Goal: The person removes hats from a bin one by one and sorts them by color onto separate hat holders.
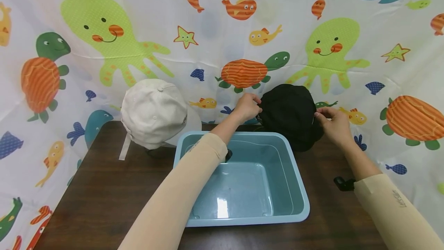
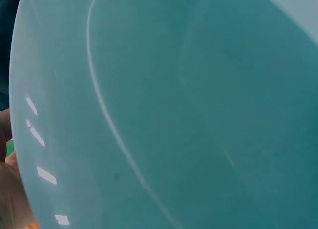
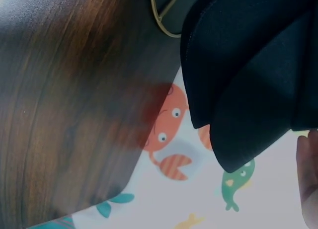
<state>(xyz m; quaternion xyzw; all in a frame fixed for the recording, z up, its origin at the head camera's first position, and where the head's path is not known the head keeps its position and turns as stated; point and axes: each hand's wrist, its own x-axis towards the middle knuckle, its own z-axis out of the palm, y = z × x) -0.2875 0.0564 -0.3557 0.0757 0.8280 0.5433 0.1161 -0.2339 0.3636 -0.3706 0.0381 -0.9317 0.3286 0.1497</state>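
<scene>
A black cap is between my two hands, at the back of the table behind the basin. On its left edge, my left hand grips with curled fingers. From the other side, my right hand pinches the cap's edge between thumb and fingers. Dark overlapping flaps of the cap fill the upper right of the right wrist view, with part of my right hand at the border. The basin wall covers most of the left wrist view, leaving only a sliver of my left hand.
A light blue basin stands on the dark wooden table, under my left forearm. Left of it, a white cap sits raised. A small black object lies by my right forearm. Behind hangs a sea-animal curtain.
</scene>
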